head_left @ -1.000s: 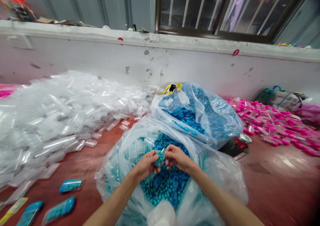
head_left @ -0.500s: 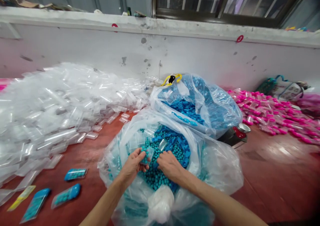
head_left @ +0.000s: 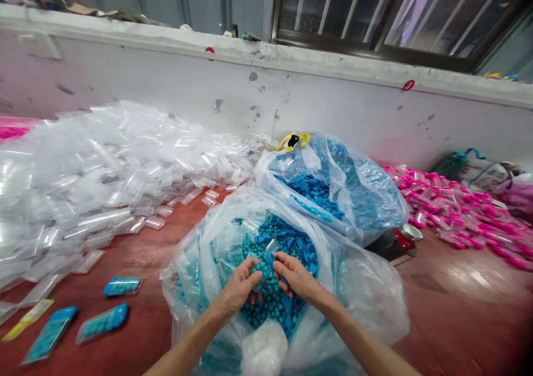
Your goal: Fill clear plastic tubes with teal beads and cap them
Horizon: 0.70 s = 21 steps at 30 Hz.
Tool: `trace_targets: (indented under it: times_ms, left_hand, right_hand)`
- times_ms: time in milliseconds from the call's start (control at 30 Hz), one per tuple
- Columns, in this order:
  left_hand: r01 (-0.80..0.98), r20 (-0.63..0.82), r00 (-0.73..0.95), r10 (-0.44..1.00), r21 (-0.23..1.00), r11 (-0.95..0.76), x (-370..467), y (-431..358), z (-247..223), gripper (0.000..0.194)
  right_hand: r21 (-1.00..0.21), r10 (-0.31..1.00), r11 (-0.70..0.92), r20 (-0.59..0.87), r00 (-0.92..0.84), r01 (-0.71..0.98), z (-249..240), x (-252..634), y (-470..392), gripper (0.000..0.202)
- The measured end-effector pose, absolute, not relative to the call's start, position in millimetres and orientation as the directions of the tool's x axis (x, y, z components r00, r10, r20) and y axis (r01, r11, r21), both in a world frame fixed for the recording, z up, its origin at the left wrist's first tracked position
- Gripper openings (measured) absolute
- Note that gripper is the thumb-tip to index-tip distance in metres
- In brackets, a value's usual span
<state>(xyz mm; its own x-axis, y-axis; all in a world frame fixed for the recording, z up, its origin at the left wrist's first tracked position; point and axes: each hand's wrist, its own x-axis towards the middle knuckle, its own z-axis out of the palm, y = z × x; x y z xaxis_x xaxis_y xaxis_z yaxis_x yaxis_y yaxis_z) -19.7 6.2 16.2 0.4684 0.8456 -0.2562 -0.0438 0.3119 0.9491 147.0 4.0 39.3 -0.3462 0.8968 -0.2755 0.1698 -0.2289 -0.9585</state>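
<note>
A clear plastic bag (head_left: 216,226) stands open in front of me, holding teal beads (head_left: 266,306), blue caps (head_left: 308,254) and some clear sleeves. Over the beads, my left hand (head_left: 245,281) is closed around a small clear sleeve with teal beads, partly hidden by the fingers. Close beside it on the right, my right hand (head_left: 291,273) pinches a blue cap (head_left: 270,260) at the sleeve's end. Three filled packs with blue caps, one of them a teal-bead pack (head_left: 102,323), lie on the red surface at the left.
Clear sleeves (head_left: 125,159) form a large heap at the left. Behind the bead bag sits another bag (head_left: 366,192) of blue caps. Pink-capped packs (head_left: 453,204) are piled at the right, near a silver-lidded jar (head_left: 410,232). A yellow strip (head_left: 27,320) lies front left.
My right hand has risen out of the caps with a blue cap. My left hand has shifted right, bringing the sleeve beside it. The camera view has tilted slightly.
</note>
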Motion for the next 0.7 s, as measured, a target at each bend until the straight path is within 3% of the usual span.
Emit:
trace_targets:
  times_ms: [67, 167, 233, 300, 500, 700]
  left_hand:
    - [-0.015, -0.237, 0.470, 0.850, 0.961, 0.277, -21, 5, 14, 0.042]
    - [0.036, -0.205, 0.471, 0.858, 0.976, 0.214, -21, 2, 11, 0.040]
    - [0.055, -0.201, 0.479, 0.854, 0.978, 0.199, -21, 1, 10, 0.039]
    - [0.050, -0.206, 0.484, 0.851, 0.977, 0.208, -20, 0, 10, 0.041]
    - [-0.009, -0.178, 0.497, 0.849, 0.978, 0.210, -18, 2, 16, 0.049]
    - [0.008, -0.205, 0.475, 0.856, 0.973, 0.229, -14, -2, 23, 0.055]
  right_hand:
    - [-0.947, 0.924, -0.085, -0.191, -0.332, 0.309, 45, 145, 1, 0.022]
    - [-0.829, 0.929, 0.129, -0.091, -0.359, 0.545, 55, 144, -1, 0.022]
    - [-0.763, 0.917, 0.191, -0.086, -0.389, 0.618, 61, 145, -2, 0.022]
    - [-0.786, 0.914, 0.164, -0.106, -0.391, 0.597, 62, 145, -3, 0.023]
    - [-0.941, 0.911, -0.094, -0.213, -0.354, 0.326, 49, 146, -2, 0.015]
    - [-0.907, 0.915, 0.042, -0.133, -0.380, 0.419, 54, 150, 0, 0.021]
